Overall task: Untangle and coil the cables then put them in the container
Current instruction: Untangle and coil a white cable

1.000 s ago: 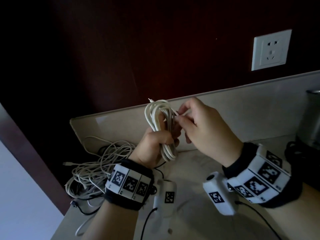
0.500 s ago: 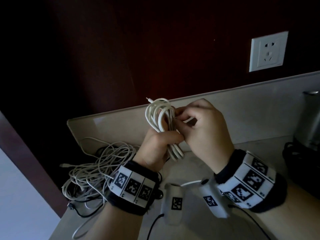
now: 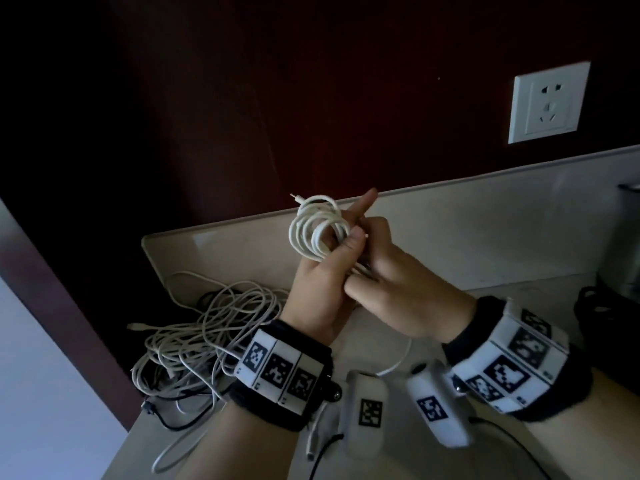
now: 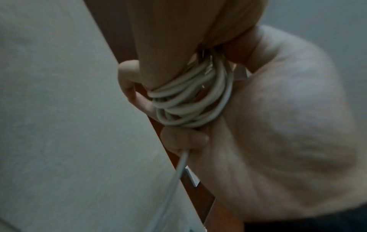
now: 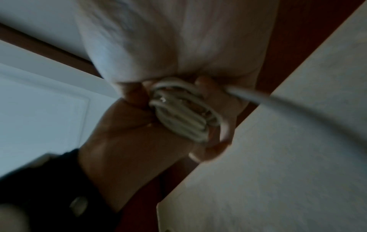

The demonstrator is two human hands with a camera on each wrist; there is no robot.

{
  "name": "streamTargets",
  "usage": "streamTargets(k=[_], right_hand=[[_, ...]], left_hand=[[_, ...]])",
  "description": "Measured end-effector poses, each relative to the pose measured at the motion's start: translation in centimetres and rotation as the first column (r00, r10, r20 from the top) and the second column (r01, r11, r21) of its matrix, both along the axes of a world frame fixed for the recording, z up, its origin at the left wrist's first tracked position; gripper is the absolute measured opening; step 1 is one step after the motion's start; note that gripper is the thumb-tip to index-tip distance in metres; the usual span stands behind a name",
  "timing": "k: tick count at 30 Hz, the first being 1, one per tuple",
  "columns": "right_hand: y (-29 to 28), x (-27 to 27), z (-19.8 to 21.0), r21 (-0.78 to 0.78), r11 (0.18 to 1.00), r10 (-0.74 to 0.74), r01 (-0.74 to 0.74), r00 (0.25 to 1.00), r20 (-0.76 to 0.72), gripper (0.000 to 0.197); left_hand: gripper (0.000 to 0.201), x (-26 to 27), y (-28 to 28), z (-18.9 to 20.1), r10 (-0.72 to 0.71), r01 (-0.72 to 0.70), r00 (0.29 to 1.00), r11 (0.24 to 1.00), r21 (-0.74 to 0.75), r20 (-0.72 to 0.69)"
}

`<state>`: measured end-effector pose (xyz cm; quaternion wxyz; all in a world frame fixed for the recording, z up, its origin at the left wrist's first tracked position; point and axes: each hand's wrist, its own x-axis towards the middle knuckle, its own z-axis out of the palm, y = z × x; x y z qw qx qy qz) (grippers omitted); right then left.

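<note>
One coiled white cable (image 3: pixel 317 230) held in left hand (image 3: pixel 320 289) grip, right hand (image 3: pixel 398 289) pinching its loose strand, one tangled cable pile (image 3: pixel 207 327) left on worktop (image 3: pixel 485 237), pile only in head view

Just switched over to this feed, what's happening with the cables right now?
A person is bundling a white cable coil above the counter. The left hand grips the coil around its middle, while the right hand is pressed against it, apparently working the loose tail around the bundle. A tangled pile of cables lies on the counter to the left, not yet sorted. No container is in view.
</note>
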<state>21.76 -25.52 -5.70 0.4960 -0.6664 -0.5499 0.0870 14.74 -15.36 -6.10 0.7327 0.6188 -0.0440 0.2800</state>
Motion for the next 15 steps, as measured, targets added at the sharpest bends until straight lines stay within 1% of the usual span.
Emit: streamTargets(k=[2,3,5,6,7,8,10,11,13,15], right_hand=[[-0.2,0.4,0.0,-0.073,0.996,-0.039,0.05,0.988,0.149,0.06],[-0.2,0.7,-0.1,-0.067,0.993,-0.084,0.101,0.971,0.224,0.065],[-0.1,1.0,-0.2,-0.049,0.984,-0.152,0.172,0.949,0.277,0.071],[0.0,1.1,-0.2,-0.049,0.981,-0.166,0.188,0.943,0.288,0.068],[0.1,1.2,-0.4,-0.044,0.977,-0.184,0.208,0.931,0.316,0.061],[0.2,1.3,-0.5,-0.023,0.971,-0.215,0.24,0.908,0.359,0.05],[0.2,1.1,-0.5,0.019,0.945,-0.302,0.326,0.85,0.431,0.024],[0.1,0.8,-0.4,0.02,0.934,-0.329,0.358,0.831,0.448,0.017],[0.1,0.2,-0.4,0.0,0.916,-0.351,0.401,0.803,0.481,0.015],[-0.2,0.1,-0.1,-0.042,0.904,-0.35,0.426,0.791,0.502,0.016]], left_hand=[[0.046,0.1,-0.1,-0.1,-0.013,0.014,0.999,1.0,0.013,-0.045],[0.047,0.1,-0.1,-0.1,-0.012,0.013,0.998,1.0,0.016,-0.065],[0.047,0.2,-0.1,0.0,-0.032,0.032,0.994,0.999,-0.003,-0.104],[0.047,0.2,-0.1,0.0,-0.045,0.043,0.991,0.999,-0.017,-0.123],[0.047,0.2,0.0,0.2,-0.046,0.042,0.989,0.999,-0.031,-0.139],[0.046,0.2,0.0,0.3,-0.034,0.027,0.988,0.999,-0.044,-0.15],[0.041,0.1,-0.1,0.5,0.045,-0.052,0.985,0.998,-0.041,-0.165],[0.037,0.2,-0.2,0.7,0.101,-0.108,0.982,0.994,-0.035,-0.162],[0.033,0.3,-0.8,0.9,0.185,-0.199,0.966,0.978,-0.06,-0.179],[0.027,0.2,-1.1,1.0,0.207,-0.235,0.953,0.966,-0.109,-0.22]])
